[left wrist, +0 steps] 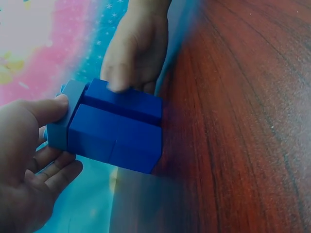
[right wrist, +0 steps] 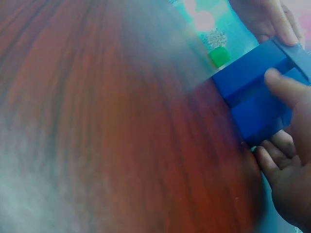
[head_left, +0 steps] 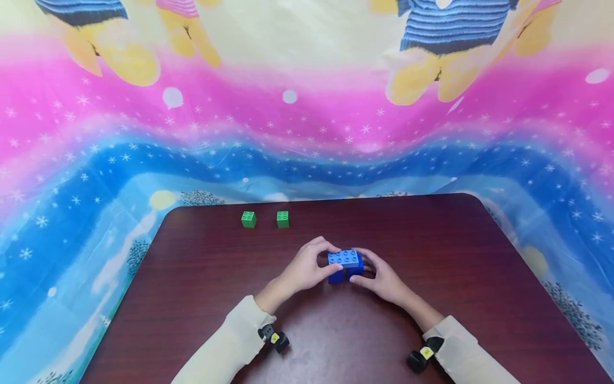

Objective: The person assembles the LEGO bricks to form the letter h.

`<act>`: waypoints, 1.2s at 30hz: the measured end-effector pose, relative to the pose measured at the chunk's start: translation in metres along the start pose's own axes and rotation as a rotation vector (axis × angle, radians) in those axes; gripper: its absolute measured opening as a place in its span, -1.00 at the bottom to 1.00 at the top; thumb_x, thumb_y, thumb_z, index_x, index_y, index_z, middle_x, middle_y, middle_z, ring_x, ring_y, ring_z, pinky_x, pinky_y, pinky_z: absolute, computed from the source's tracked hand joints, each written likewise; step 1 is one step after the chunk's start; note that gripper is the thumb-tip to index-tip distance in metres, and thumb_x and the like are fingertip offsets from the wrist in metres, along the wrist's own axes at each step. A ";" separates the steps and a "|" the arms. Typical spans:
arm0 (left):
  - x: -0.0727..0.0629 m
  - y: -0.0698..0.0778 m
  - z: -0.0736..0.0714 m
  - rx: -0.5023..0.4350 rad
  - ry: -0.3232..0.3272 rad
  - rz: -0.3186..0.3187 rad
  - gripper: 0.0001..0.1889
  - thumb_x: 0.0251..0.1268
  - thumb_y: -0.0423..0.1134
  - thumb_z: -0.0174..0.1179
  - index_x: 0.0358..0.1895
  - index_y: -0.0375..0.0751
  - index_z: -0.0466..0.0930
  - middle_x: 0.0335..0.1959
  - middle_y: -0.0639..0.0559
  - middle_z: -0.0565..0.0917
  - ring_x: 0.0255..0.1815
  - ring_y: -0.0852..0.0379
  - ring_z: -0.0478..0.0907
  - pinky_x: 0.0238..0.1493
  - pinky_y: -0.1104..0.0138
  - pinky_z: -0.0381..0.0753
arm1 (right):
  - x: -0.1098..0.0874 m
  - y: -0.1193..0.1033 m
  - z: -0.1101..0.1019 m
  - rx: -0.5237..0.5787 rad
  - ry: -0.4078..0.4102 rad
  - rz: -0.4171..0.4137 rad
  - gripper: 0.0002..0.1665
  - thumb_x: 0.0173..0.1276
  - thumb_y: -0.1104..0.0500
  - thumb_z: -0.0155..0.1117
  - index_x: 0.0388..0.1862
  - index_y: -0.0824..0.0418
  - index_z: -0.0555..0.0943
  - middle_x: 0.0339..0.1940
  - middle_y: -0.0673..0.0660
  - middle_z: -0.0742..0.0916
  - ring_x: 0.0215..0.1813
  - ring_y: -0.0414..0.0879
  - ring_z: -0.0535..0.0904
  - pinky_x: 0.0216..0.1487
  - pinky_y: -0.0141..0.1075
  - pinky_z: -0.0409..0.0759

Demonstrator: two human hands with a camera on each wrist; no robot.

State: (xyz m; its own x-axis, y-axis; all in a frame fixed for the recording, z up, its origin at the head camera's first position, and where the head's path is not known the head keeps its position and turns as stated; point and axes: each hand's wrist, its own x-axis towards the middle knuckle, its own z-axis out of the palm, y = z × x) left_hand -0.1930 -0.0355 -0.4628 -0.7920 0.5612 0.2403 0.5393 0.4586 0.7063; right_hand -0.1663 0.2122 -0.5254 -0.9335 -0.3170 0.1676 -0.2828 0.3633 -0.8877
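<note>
A light blue brick [head_left: 343, 258] with two rows of studs lies across two dark blue stacks standing side by side with a narrow gap between them. My left hand [head_left: 307, 266] pinches the light blue brick at its left end, thumb along the near side. The left stack [left wrist: 114, 136] shows a seam between two bricks in the left wrist view. From the other side, my right hand [head_left: 386, 280] holds the right stack [head_left: 355, 271] between thumb and fingers. Some of the right fingers are hidden behind the bricks.
Two green bricks, one on the left [head_left: 248, 219] and one on the right [head_left: 283, 219], stand apart near the far edge of the dark wooden table [head_left: 201, 298]. A patterned cloth [head_left: 307, 128] hangs behind the table and along its sides.
</note>
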 end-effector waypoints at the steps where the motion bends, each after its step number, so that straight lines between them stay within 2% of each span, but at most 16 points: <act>1: 0.000 0.000 0.001 -0.007 0.002 0.003 -0.65 0.31 -0.08 0.42 0.08 -0.12 0.69 -0.10 0.11 0.61 -0.06 0.20 0.56 0.07 0.27 0.65 | 0.000 -0.002 -0.001 0.012 0.013 -0.021 -0.27 0.39 0.21 0.42 0.48 0.24 0.37 0.25 0.25 0.64 0.21 0.12 0.63 0.21 0.01 0.59; 4: 0.000 -0.001 0.002 -0.031 0.010 0.011 -0.64 0.30 -0.09 0.43 0.08 -0.14 0.68 -0.12 0.09 0.62 -0.07 0.18 0.57 0.06 0.20 0.67 | 0.000 -0.010 -0.002 0.019 0.068 -0.093 -0.36 0.47 0.28 0.30 0.48 0.29 0.38 0.28 0.29 0.62 0.23 0.11 0.59 0.21 0.06 0.58; 7: 0.000 -0.002 0.002 -0.050 0.022 0.018 -0.64 0.29 -0.11 0.44 0.08 -0.16 0.68 -0.12 0.07 0.62 -0.08 0.16 0.57 0.06 0.14 0.68 | 0.001 -0.020 -0.003 0.014 0.112 -0.137 -0.46 0.51 0.30 0.24 0.43 0.25 0.45 0.30 0.26 0.62 0.26 0.03 0.57 0.25 0.00 0.58; 12: 0.000 -0.003 0.003 -0.065 0.027 0.016 -0.63 0.28 -0.10 0.44 0.09 -0.15 0.68 -0.11 0.07 0.63 -0.07 0.16 0.58 0.07 0.13 0.68 | 0.001 -0.030 -0.001 0.010 0.141 -0.118 -0.54 0.52 0.25 0.25 0.36 0.20 0.55 0.28 0.10 0.67 0.28 -0.05 0.57 0.28 -0.22 0.53; 14: -0.001 -0.004 0.004 -0.075 0.026 0.014 -0.63 0.29 -0.10 0.44 0.10 -0.14 0.68 -0.10 0.08 0.63 -0.06 0.17 0.58 0.07 0.14 0.68 | 0.001 -0.031 0.000 0.000 0.150 -0.106 -0.55 0.51 0.25 0.26 0.34 0.23 0.57 0.27 0.09 0.68 0.28 -0.02 0.58 0.29 -0.18 0.53; 19: -0.003 -0.007 0.006 -0.119 0.048 0.008 -0.62 0.26 -0.14 0.45 0.11 -0.15 0.68 -0.10 0.07 0.64 -0.05 0.18 0.60 0.06 0.21 0.68 | 0.001 -0.030 0.001 0.014 0.157 -0.098 -0.57 0.49 0.26 0.29 0.31 0.26 0.60 0.26 0.15 0.68 0.28 0.05 0.58 0.26 0.12 0.54; 21: -0.004 -0.010 0.008 -0.142 0.066 0.009 -0.61 0.24 -0.16 0.47 0.10 -0.16 0.69 -0.10 0.07 0.66 -0.05 0.18 0.62 0.06 0.24 0.68 | 0.001 -0.030 0.001 0.024 0.161 -0.096 -0.58 0.48 0.24 0.30 0.29 0.22 0.62 0.25 0.13 0.69 0.27 0.03 0.58 0.25 0.13 0.54; 25: -0.005 -0.015 0.011 -0.206 0.093 0.005 -0.62 0.20 -0.18 0.50 0.07 -0.17 0.70 -0.06 0.05 0.70 -0.02 0.18 0.66 0.04 0.29 0.68 | 0.002 -0.029 0.002 0.014 0.179 -0.081 -0.61 0.49 0.20 0.31 0.27 0.13 0.65 0.21 0.06 0.71 0.26 -0.06 0.58 0.25 -0.05 0.57; 30: -0.007 -0.019 0.016 -0.276 0.126 0.008 -0.65 0.21 -0.19 0.49 0.03 -0.17 0.69 -0.01 0.02 0.72 0.01 0.15 0.68 0.04 0.28 0.68 | 0.002 -0.029 0.004 -0.004 0.198 -0.069 -0.62 0.48 0.25 0.30 0.25 0.18 0.64 0.20 0.11 0.72 0.23 -0.07 0.59 0.20 -0.35 0.55; 33: -0.008 -0.021 0.019 -0.293 0.151 0.021 -0.67 0.24 -0.19 0.47 0.05 -0.15 0.70 -0.01 0.02 0.72 0.01 0.15 0.68 0.05 0.29 0.68 | 0.003 -0.033 0.005 -0.008 0.199 -0.072 -0.62 0.47 0.30 0.30 0.23 0.25 0.64 0.17 0.17 0.72 0.16 -0.04 0.62 0.13 -0.38 0.57; 36: -0.009 -0.022 0.021 -0.298 0.166 0.021 -0.67 0.26 -0.19 0.46 0.06 -0.13 0.71 -0.02 0.06 0.71 0.00 0.17 0.67 0.06 0.31 0.67 | 0.002 -0.047 0.003 -0.010 0.187 -0.089 -0.64 0.45 0.34 0.30 0.20 0.33 0.64 0.12 0.22 0.73 0.09 -0.03 0.64 0.08 -0.35 0.61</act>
State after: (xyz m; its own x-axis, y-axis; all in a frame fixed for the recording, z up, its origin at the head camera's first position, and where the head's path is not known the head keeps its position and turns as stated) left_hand -0.1922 -0.0362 -0.4945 -0.8307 0.4372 0.3445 0.4677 0.2127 0.8579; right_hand -0.1538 0.1922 -0.4846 -0.9290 -0.1802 0.3231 -0.3676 0.3505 -0.8614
